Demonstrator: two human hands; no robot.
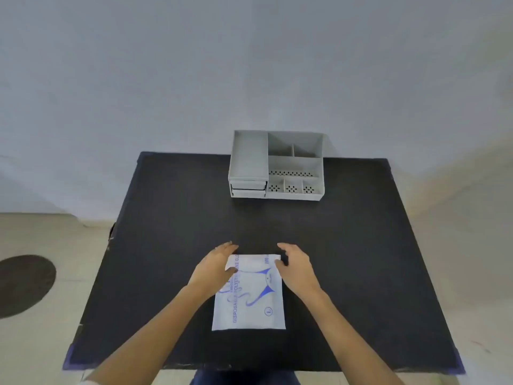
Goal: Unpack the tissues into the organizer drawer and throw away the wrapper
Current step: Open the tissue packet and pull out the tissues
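A flat white packet [251,298] with blue print lies on the black table [166,218], near its front edge. My left hand [215,269] rests on the packet's far left corner, fingers spread, thumb on the wrapper. My right hand [295,266] hovers at the far right corner, fingers curled and apart, its thumb touching the wrapper's edge. Neither hand grips the packet. A grey desk organizer [277,168] stands at the table's far edge. Its two small drawers [248,188] at the lower left are closed.
The organizer has several open compartments on its right side and a tray on top of the drawers. A dark round shape [23,284] lies on the pale floor to the left of the table. A grey wall rises behind.
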